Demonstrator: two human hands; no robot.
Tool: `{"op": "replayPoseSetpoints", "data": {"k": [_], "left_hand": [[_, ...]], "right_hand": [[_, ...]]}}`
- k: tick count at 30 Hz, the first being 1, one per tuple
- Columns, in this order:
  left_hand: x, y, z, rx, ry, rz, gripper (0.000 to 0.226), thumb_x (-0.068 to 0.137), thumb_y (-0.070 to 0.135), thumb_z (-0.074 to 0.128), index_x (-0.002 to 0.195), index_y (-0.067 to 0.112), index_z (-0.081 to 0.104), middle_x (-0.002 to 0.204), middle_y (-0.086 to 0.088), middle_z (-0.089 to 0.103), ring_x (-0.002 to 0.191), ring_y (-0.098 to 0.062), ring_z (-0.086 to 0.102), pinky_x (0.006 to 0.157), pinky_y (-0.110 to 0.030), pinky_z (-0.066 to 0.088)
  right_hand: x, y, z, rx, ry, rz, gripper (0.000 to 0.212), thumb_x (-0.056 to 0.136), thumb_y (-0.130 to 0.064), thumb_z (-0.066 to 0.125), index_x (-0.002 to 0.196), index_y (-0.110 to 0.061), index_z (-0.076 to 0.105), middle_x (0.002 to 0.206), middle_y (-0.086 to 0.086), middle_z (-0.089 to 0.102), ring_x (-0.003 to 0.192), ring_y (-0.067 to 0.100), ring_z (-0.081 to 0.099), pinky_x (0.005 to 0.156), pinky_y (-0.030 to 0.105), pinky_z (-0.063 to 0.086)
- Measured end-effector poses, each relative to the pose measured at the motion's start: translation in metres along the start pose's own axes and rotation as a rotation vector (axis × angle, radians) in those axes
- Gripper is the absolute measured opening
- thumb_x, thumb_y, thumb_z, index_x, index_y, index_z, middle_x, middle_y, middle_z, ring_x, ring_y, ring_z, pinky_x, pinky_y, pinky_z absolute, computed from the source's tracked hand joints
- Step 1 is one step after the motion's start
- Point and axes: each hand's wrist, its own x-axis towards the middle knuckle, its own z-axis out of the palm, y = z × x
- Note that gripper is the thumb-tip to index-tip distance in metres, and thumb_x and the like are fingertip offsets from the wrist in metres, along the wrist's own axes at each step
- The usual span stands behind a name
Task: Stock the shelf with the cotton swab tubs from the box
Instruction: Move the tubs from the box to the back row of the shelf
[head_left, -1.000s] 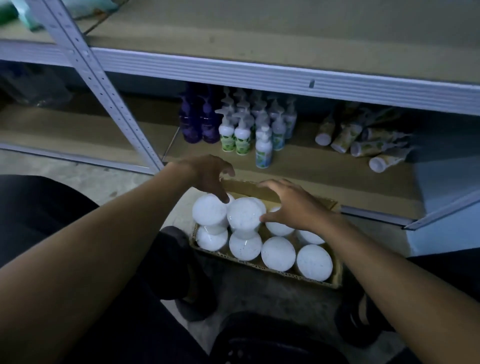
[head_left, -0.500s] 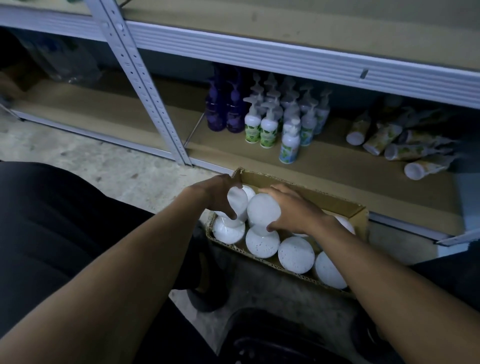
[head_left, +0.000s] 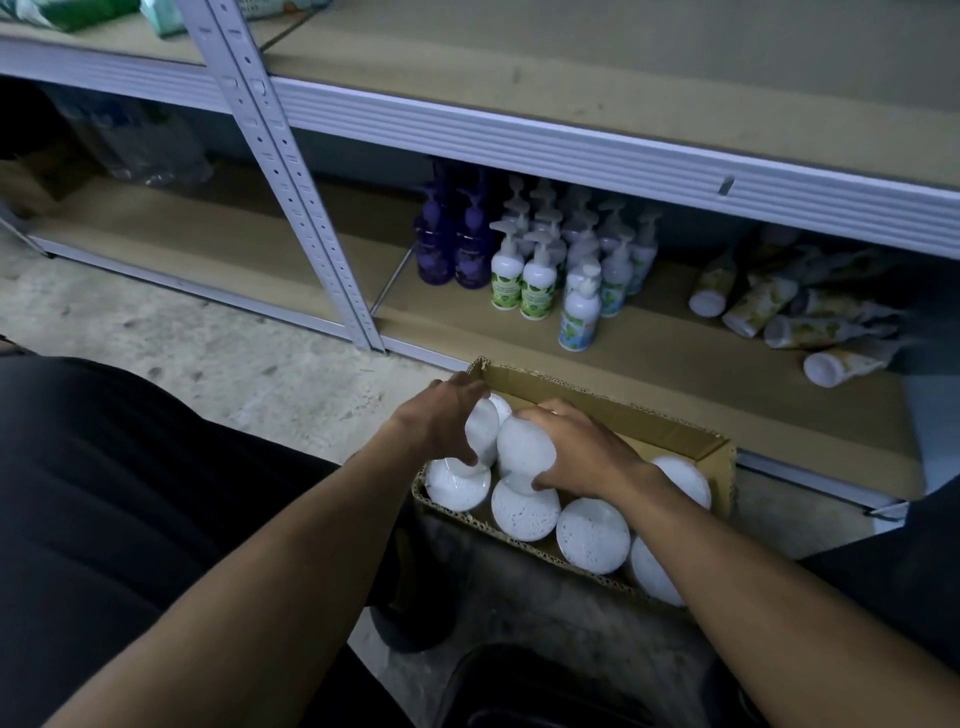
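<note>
Gripping one tub each: left hand (head_left: 441, 421) curls round a tub (head_left: 483, 434), right hand (head_left: 582, 452) round another (head_left: 522, 447), both at the box's (head_left: 675, 431) left end. Likely light, rigid, smooth plastic; hold the sides.

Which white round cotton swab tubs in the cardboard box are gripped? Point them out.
The two raised tubs at the box's far-left end: left hand grips one, right hand the other.

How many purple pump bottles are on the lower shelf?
2 in plain view: the left purple bottle and the right purple bottle stand side by side, left of the white pump bottles. More may hide behind.
</note>
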Motion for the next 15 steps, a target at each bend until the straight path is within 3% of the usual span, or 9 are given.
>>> {"op": "replayPoseSetpoints", "data": {"k": [5,10,13,15], "left_hand": [[-0.001,0.005,-0.019,-0.006,-0.005,0.041,0.094,0.054,0.036,0.091,0.138,0.021,0.048,0.132,-0.006,0.05,0.116,-0.026,0.055,0.096,-0.036,0.049],[0.002,0.005,-0.037,0.017,0.035,0.091,0.074,0.041,0.059,0.073,0.11,0.035,0.06,0.11,0.005,0.058,0.101,-0.019,0.059,0.086,-0.035,0.054],[-0.011,0.016,-0.063,-0.023,0.09,0.108,0.06,0.046,0.054,0.076,0.1,0.032,0.064,0.102,0.005,0.06,0.094,-0.021,0.061,0.079,-0.03,0.052],[-0.023,0.027,-0.085,-0.015,0.114,0.106,0.056,0.053,0.048,0.081,0.105,0.03,0.066,0.106,0.003,0.059,0.095,-0.019,0.059,0.078,-0.026,0.048]], "right_hand": [[-0.003,0.001,-0.016,0.021,0.05,0.003,0.086,0.064,-0.033,0.089,0.14,-0.041,0.05,0.141,-0.011,0.041,0.125,0.015,0.047,0.096,0.031,0.046],[-0.012,-0.004,-0.045,0.053,0.14,-0.016,0.073,0.065,-0.035,0.088,0.132,-0.042,0.061,0.143,-0.008,0.045,0.131,0.012,0.043,0.101,0.024,0.036],[-0.023,-0.012,-0.067,0.066,0.187,-0.031,0.067,0.066,-0.037,0.088,0.129,-0.043,0.065,0.148,-0.005,0.046,0.136,0.013,0.042,0.105,0.024,0.035],[-0.035,-0.021,-0.084,0.061,0.219,-0.043,0.063,0.068,-0.038,0.086,0.127,-0.044,0.066,0.149,-0.005,0.047,0.136,0.01,0.042,0.101,0.02,0.033]]}}
